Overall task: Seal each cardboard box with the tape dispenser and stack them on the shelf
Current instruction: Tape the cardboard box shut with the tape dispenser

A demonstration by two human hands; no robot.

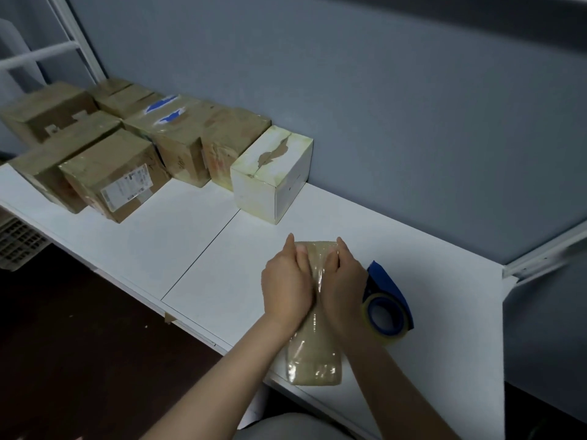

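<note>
A small cardboard box wrapped in shiny clear tape stands on the white table near its front edge. My left hand and my right hand lie side by side on the box's top, fingers stretched forward and pressing down on the tape. The blue tape dispenser, with its roll of clear tape, lies on the table just right of my right hand, touched by neither hand.
A white box stands against the grey wall beyond my hands. Several taped brown boxes crowd the table's far left. A white shelf frame rises at the top left, and a metal rail juts out at the right.
</note>
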